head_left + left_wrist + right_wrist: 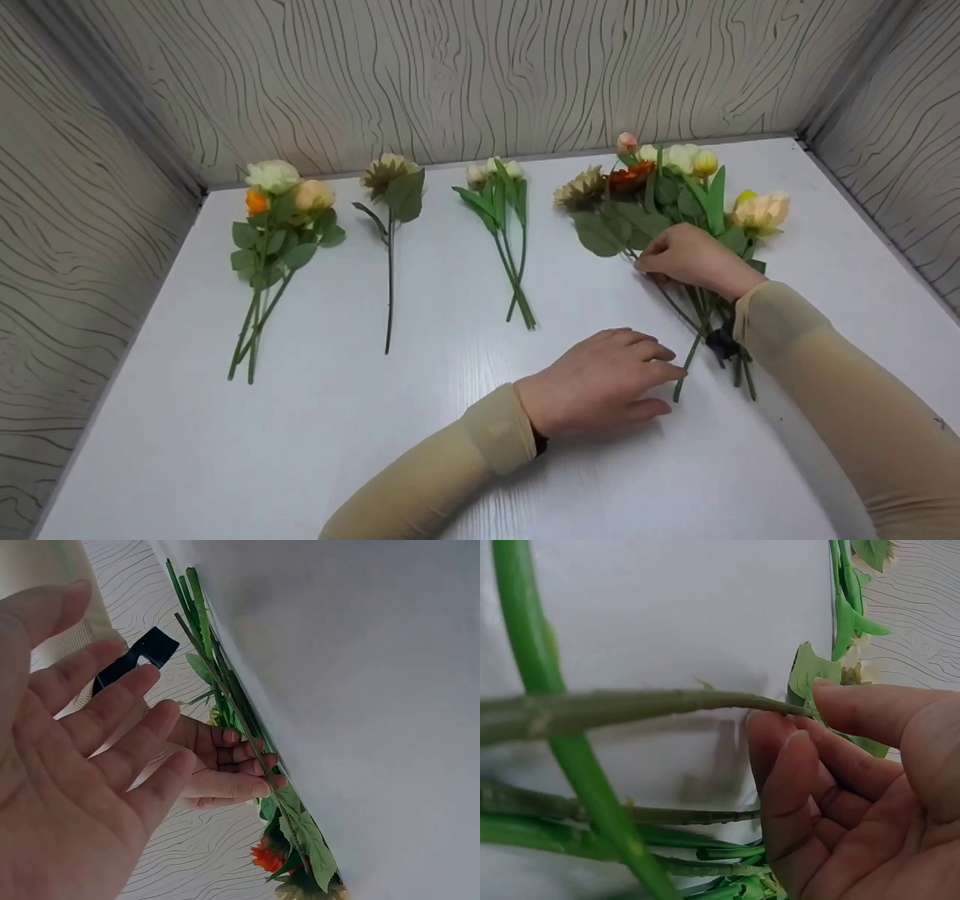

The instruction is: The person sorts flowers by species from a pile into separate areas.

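Note:
At the right of the head view, my right hand (694, 259) pinches the thin brown-green stem (667, 705) of an artificial flower between thumb and fingertips. A beige, many-petalled bloom (579, 189) with broad leaves lies just beyond that hand. The other blooms in this pile include a rust-orange flower (631, 176), white and yellow tulips and a peach flower (761, 213). My left hand (607, 382) hovers low over the table with fingers spread, close to the stem ends; the left wrist view shows its palm bare. Whether a fingertip touches a stem, I cannot tell.
On the white table (420, 442), a bunch of roses (274, 176) lies far left. Beside it are a single beige flower (390, 176) and several white tulips (499, 180) with crossed stems. Patterned wall panels (465, 75) enclose the back and sides.

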`<state>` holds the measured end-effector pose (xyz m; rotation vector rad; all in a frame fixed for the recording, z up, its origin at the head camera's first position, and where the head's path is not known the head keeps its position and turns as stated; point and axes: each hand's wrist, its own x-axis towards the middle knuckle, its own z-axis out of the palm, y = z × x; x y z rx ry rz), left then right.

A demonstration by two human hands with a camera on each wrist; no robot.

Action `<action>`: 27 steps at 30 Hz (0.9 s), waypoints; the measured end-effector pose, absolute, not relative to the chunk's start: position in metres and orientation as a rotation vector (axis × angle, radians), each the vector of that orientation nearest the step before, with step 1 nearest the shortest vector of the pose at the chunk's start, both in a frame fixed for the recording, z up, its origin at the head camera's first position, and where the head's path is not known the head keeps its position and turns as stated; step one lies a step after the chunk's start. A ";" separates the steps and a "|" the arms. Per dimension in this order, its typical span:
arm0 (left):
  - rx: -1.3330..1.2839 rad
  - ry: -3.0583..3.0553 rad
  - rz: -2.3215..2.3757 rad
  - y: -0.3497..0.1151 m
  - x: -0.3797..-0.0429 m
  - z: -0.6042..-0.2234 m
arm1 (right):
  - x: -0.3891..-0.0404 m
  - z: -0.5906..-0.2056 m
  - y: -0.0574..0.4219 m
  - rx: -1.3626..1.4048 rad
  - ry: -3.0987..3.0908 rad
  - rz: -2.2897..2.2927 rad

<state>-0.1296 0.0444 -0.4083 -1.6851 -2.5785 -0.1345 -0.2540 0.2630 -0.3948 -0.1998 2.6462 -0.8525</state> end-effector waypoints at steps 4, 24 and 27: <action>-1.674 -2.594 -0.221 0.041 -0.135 -0.407 | -0.253 -0.395 0.264 -0.200 2.652 -0.880; -0.920 -2.844 -1.318 0.003 -0.167 -0.388 | -0.224 -0.351 0.250 -0.069 2.430 -1.811; -0.780 -2.769 -1.632 -0.001 -0.170 -0.389 | -0.213 -0.350 0.236 -0.125 2.270 -2.046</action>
